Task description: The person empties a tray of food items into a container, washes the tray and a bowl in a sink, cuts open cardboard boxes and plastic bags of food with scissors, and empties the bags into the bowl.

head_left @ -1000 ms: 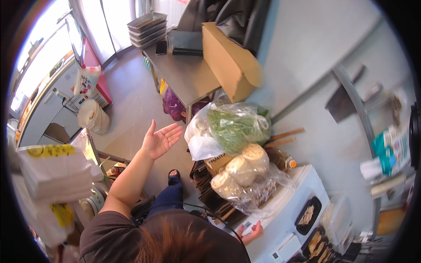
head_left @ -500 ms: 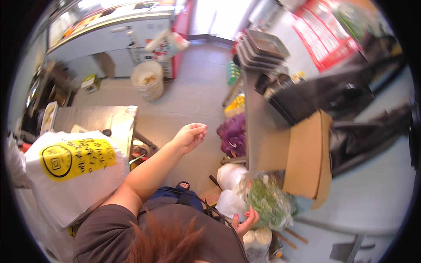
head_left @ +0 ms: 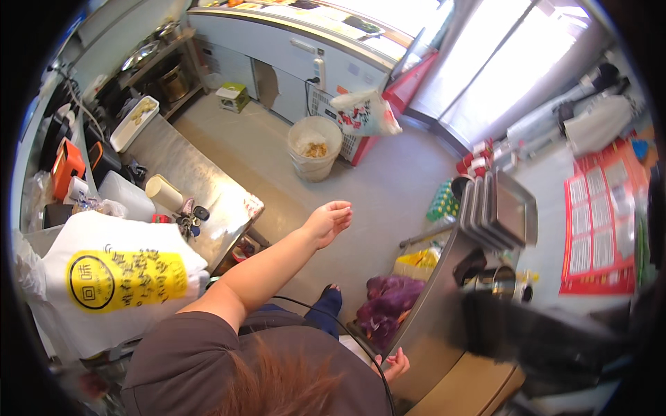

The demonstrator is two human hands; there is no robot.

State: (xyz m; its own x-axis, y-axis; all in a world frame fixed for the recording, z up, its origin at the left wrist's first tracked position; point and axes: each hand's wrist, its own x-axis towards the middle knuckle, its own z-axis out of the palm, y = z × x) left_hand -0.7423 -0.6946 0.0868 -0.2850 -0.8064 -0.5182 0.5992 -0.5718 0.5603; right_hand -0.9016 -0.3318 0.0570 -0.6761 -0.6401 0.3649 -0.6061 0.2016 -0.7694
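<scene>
My left hand (head_left: 327,224) is stretched out ahead over the grey floor. Its fingers are loosely extended with nothing in them, so it is open. Down by my right side, my right hand (head_left: 394,365) is partly hidden by my body. The fingers that show are apart and slightly bent, and no object shows in them. It is nearest to the metal table (head_left: 437,305) edge and a purple net sack (head_left: 386,305) beneath it. To the left of my left forearm hangs a white plastic bag (head_left: 104,236) with a yellow printed patch.
A white bucket (head_left: 309,170) with scraps stands ahead, by a counter (head_left: 277,52). On the left, a steel table (head_left: 173,156) carries a white tray (head_left: 135,125), a cream cylinder (head_left: 162,192) and keys (head_left: 189,223). Stacked metal trays (head_left: 510,208) and a cardboard box (head_left: 472,388) lie right.
My view has swung to the right, and the bucket, counter and metal trays sit further right in it. My left hand's fingers have straightened from a curl. The leafy greens have left view.
</scene>
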